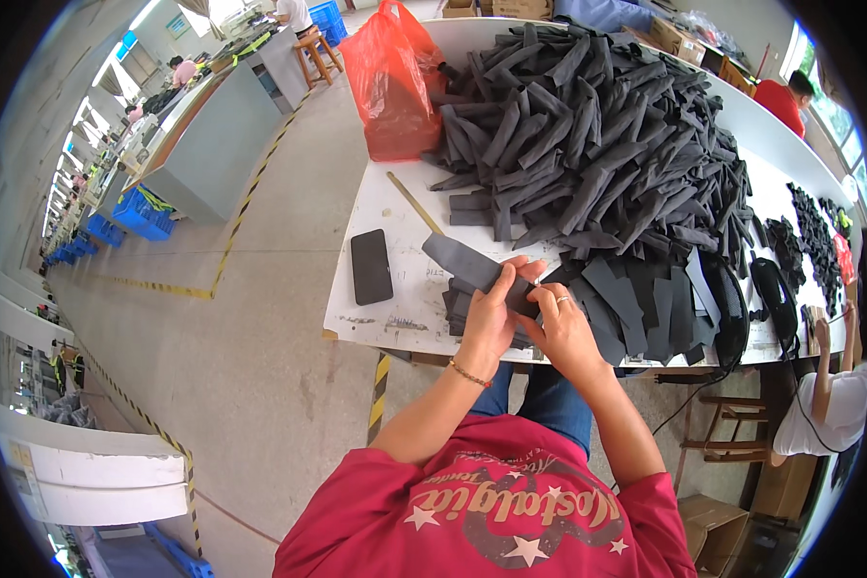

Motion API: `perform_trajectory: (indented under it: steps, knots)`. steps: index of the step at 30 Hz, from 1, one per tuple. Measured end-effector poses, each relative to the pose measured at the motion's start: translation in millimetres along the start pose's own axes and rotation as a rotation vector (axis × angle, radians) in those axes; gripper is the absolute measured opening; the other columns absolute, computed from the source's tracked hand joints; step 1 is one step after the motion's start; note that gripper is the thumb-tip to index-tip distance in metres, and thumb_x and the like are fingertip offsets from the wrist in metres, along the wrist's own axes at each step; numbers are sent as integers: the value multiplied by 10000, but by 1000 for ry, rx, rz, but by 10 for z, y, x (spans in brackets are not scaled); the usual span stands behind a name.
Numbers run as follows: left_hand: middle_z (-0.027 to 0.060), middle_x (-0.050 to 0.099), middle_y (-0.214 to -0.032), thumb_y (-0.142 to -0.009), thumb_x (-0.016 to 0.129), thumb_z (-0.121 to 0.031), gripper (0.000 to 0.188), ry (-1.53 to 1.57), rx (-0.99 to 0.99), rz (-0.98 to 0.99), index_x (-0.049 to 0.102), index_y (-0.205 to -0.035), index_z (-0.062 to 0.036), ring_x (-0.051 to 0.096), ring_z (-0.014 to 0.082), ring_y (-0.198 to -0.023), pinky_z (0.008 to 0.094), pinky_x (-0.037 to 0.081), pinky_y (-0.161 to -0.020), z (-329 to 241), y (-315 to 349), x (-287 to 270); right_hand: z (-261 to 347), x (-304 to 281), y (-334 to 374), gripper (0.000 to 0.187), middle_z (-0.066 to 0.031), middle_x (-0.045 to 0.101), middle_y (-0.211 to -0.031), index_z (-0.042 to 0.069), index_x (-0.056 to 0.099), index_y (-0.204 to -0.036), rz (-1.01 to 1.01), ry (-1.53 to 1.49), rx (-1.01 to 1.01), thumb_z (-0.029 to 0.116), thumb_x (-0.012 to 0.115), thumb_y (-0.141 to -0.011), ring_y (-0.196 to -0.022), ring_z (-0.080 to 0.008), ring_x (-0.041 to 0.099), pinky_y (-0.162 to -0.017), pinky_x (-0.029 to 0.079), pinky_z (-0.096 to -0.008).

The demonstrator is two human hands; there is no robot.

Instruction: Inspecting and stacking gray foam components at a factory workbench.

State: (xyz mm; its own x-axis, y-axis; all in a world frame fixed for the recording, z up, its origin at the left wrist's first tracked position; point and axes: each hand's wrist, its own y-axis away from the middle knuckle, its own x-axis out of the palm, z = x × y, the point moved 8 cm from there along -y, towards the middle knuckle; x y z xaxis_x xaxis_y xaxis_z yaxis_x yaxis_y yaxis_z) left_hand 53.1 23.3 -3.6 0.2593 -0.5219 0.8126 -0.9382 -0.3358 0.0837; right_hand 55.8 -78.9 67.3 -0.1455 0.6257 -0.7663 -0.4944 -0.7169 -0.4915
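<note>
Both my hands are closed on one dark grey fabric strip (465, 264), held over the near edge of the white table. My left hand (492, 313) grips it by the middle, thumb on top, and its free end points up and left. At the strip's other end my right hand (563, 326) pinches the fabric, partly hiding it. Under my hands lies a stack of dark pieces (458, 303). To the right, flat dark grey pieces (618, 294) are spread along the table edge. A big heap of grey fabric strips (588, 135) rises beyond my hands.
A black phone (372, 267) and a wooden ruler (413, 202) lie on the table's left part. Behind them stands a red plastic bag (392, 91). Black bundles (730, 303) hang at the right edge. A co-worker in white (824, 409) sits at far right, near a wooden stool (727, 429).
</note>
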Motion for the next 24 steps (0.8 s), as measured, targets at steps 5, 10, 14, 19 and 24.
perform_trajectory:
  steps: [5,10,14,19,24]
  knots:
    - [115,664,-974,-958,589,-251,353,61,136,-56,550,-1183,18,629,277,-1019,407,484,-951,-340,-71,49,12,-112,78,287,-167,565,-992,4,516,-975,-62,-16,-121,39,718,-773,-884,-348,589,-719,511,-402]
    - [89,662,-902,-960,584,-265,348,85,209,-57,555,-1150,25,649,266,-951,397,481,-962,-302,13,179,98,-181,-23,199,-156,564,-972,1,528,-910,-114,-53,-180,12,687,-792,-831,-324,594,-659,512,-389]
    - [81,660,-895,-975,558,-270,310,113,212,-44,551,-1132,-3,647,256,-955,373,480,-942,-241,70,202,116,-162,-33,187,-153,564,-926,2,552,-891,-163,-124,-179,-24,689,-767,-770,-327,589,-635,494,-395]
    - [83,656,-905,-982,545,-269,299,138,206,-46,548,-1130,-8,645,257,-962,360,484,-925,-191,98,197,136,-135,-69,179,-145,566,-927,11,551,-894,-150,-126,-181,-9,685,-776,-760,-324,590,-634,491,-399]
    - [89,659,-910,-982,547,-266,301,139,200,-61,556,-1132,-5,644,263,-972,368,484,-929,-188,71,173,83,-110,-67,185,-143,574,-944,16,561,-902,-157,-143,-150,-1,693,-774,-757,-323,592,-637,493,-395]
